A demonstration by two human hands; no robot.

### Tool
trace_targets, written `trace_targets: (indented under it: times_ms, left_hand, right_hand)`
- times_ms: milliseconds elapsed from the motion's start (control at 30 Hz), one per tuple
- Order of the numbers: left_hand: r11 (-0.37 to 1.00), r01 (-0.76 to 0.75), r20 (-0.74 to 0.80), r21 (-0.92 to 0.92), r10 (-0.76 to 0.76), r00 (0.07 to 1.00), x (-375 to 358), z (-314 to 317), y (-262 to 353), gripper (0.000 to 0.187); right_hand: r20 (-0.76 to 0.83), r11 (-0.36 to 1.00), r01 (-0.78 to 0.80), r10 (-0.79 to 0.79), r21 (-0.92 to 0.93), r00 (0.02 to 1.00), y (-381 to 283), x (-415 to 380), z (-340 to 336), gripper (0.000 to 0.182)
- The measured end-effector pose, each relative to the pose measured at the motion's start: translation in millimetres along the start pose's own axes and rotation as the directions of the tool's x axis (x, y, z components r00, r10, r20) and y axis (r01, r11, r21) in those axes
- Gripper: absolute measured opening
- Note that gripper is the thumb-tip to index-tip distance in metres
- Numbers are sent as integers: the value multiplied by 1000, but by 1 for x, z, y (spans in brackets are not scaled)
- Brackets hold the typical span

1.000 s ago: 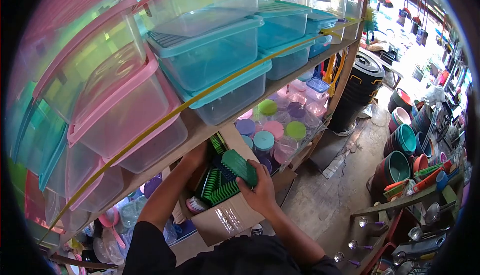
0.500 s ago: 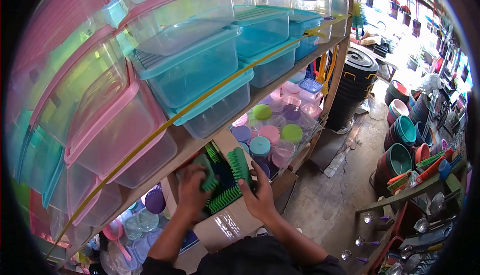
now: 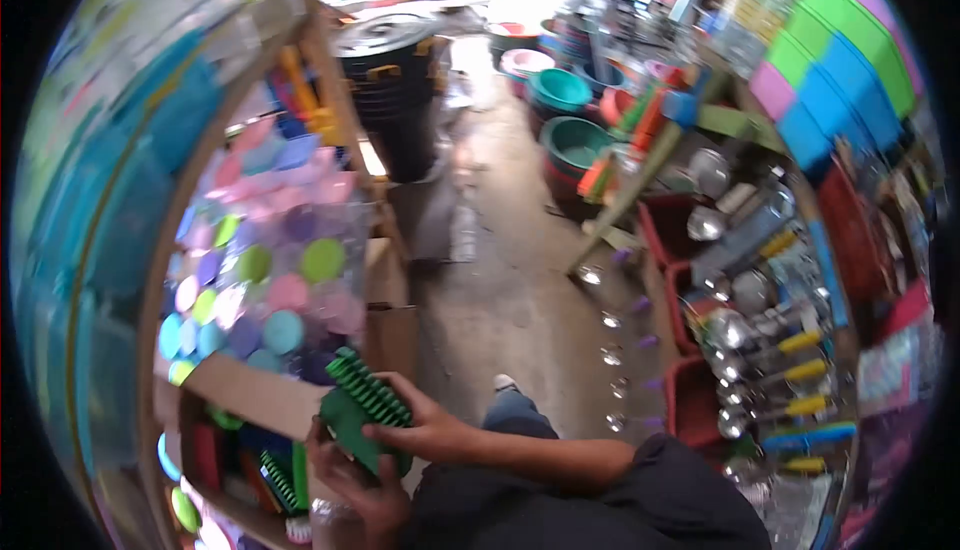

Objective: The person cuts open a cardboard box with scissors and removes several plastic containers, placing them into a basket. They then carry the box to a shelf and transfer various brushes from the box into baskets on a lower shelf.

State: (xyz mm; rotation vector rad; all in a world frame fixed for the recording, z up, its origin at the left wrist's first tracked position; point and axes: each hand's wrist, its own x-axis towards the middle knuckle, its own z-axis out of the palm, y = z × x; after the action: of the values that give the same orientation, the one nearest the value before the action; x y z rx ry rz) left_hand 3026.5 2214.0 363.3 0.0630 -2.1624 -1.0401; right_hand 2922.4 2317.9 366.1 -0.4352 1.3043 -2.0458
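My right hand (image 3: 432, 428) is closed around a green scrub brush (image 3: 370, 388), its rows of bristles showing. Pressed against it is a second green brush (image 3: 350, 428), its smooth dark green back showing. My left hand (image 3: 362, 490) grips that second brush from below, fingers along its near side; motion blurs it a little. To the left of my hands stands an open cardboard box (image 3: 262, 400) with its flap folded out. Inside lie more brushes, among them a green-bristled brush (image 3: 280, 480).
Jars with coloured lids (image 3: 288, 293) crowd the left shelf. A black bin (image 3: 392, 100) stands beyond it. Along the right are nested pots (image 3: 578, 143), red trays (image 3: 690, 400) and ladles (image 3: 735, 415). A concrete aisle (image 3: 480, 290) runs between.
My view has swung right along the aisle. My hands have come out of the box and nearer my body, bringing two green brushes together.
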Motion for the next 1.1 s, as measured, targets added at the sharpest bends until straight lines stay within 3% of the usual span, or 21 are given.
trace_targets:
  times_ms: [33, 67, 133, 167, 200, 267, 400, 433, 467, 500, 533, 633, 733, 800, 933, 1033, 1100]
  left_hand:
    - [951, 252, -4, -178, -257, 966, 6, 12, 10, 79]
    - [813, 481, 33, -327, -499, 866, 12, 21, 15, 85]
    - [766, 550, 147, -332, -534, 832, 15, 35, 11, 86]
    - [594, 707, 355, -384, -612, 707, 16, 39, 4, 80]
    - [393, 839, 549, -376, -635, 543, 15, 44, 2, 74]
    - [393, 843, 565, -368, -626, 538, 10, 70, -4, 75]
    - [456, 828, 569, -327, -604, 557, 20, 137, -8, 70]
    - [452, 831, 574, -323, -605, 552, 29, 155, -5, 70]
    - [357, 870, 635, -339, -596, 492, 41, 177, -3, 69]
    - [258, 903, 693, -344, -579, 429, 50, 197, 0, 69]
    - [258, 907, 697, -333, -580, 421, 55, 219, -2, 69]
    - [301, 920, 722, -253, -573, 386, 70, 289, -13, 69]
    - [330, 921, 751, -209, -549, 367, 89, 359, -10, 63]
    - [341, 911, 777, -231, -500, 384, 95, 405, -15, 63]
    - [274, 942, 860, -193, -416, 297, 99, 476, -30, 72]
    - [257, 956, 882, -139, -407, 238, 104, 508, -32, 73]
    - [257, 960, 904, -109, -375, 203, 108, 527, -38, 74]
  right_hand:
    - [-4, 999, -11, 11, -41, 1000, -5, -4, -9, 65]
    - [-48, 999, -5, 3, -46, 999, -6, -7, -18, 65]
    - [-93, 998, 42, -46, -51, 995, -4, -10, -36, 66]
    - [-119, 972, 130, -155, -194, 981, -4, -11, -47, 65]
    - [-143, 973, 122, -151, -196, 978, -9, -15, -57, 65]
    - [-167, 954, -49, -1, -295, 986, -21, -20, -80, 67]
    - [-305, 898, -82, -60, -432, 950, -31, -28, -142, 67]
    - [-376, 968, -62, -35, -243, 926, -26, -29, -167, 68]
    - [-439, 999, -24, 2, -45, 899, -22, -30, -195, 69]
    - [-549, 971, -115, -19, -208, 835, -22, -31, -229, 66]
    - [-646, 911, -223, -60, -348, 761, -23, -32, -266, 64]
    - [-840, 869, -273, -249, -414, 482, -39, -33, -384, 62]
    - [-889, 782, -424, -415, -457, 193, -33, -41, -514, 64]
    - [-895, 719, -560, -433, -413, 104, -64, -42, -562, 64]
    - [-816, 618, -620, -575, -483, 62, -54, -55, -663, 61]
    - [-785, 449, -796, -617, -407, 54, -52, -65, -700, 64]
    - [-803, 505, -749, -593, -430, 62, -48, -65, -719, 60]
